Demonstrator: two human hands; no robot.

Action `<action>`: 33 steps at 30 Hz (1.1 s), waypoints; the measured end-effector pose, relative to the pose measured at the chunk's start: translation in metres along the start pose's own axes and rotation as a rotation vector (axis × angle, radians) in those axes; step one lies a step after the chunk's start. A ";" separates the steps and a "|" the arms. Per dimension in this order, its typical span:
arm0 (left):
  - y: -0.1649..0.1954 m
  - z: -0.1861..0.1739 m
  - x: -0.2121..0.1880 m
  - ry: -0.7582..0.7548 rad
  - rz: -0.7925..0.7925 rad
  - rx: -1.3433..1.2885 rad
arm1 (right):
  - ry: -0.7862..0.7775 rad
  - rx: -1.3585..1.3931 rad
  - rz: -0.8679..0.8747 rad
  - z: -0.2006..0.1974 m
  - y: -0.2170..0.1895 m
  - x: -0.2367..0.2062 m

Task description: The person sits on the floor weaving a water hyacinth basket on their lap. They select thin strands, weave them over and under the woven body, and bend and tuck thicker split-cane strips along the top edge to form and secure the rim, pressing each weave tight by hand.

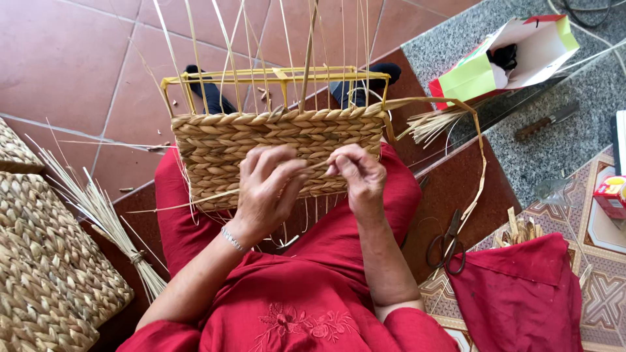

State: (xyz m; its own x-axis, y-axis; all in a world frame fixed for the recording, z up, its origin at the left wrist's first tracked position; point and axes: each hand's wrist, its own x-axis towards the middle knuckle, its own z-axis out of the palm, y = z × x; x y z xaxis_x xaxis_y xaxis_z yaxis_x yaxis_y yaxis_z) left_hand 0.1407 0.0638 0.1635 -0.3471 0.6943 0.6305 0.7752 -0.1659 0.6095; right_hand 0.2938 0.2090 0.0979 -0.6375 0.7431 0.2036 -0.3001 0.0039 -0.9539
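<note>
A half-woven straw basket (274, 133) rests on my lap, built on a yellow wire frame (274, 75) with thin upright stalks (228, 39) rising from it. My left hand (267, 186) presses against the woven wall, fingers curled over the braid. My right hand (358, 173) pinches a flat straw strand (316, 166) that runs between both hands. A long loose strand (479, 150) loops from the basket's right corner down to the right.
Finished woven baskets (45, 261) stand at the left beside a tied bundle of stalks (104, 215). Scissors (450, 244) lie on the step at right, near a red cloth (521, 293). A paper bag (515, 55) and a knife (544, 120) lie on the granite ledge.
</note>
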 end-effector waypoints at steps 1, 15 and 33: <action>0.001 0.000 0.009 0.042 0.077 0.080 | -0.003 -0.011 -0.011 0.003 -0.005 0.000; 0.010 0.013 0.012 -0.022 -0.113 -0.183 | 0.059 -0.051 0.017 0.014 -0.051 -0.011; 0.023 0.011 0.017 -0.033 0.058 -0.281 | -0.048 0.003 0.077 0.017 -0.051 -0.016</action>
State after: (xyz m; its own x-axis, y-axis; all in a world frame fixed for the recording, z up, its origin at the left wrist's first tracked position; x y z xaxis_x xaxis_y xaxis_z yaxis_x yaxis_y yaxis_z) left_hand 0.1584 0.0799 0.1831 -0.2856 0.6994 0.6552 0.6154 -0.3902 0.6848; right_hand 0.3072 0.1848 0.1472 -0.6918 0.7083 0.1404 -0.2513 -0.0539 -0.9664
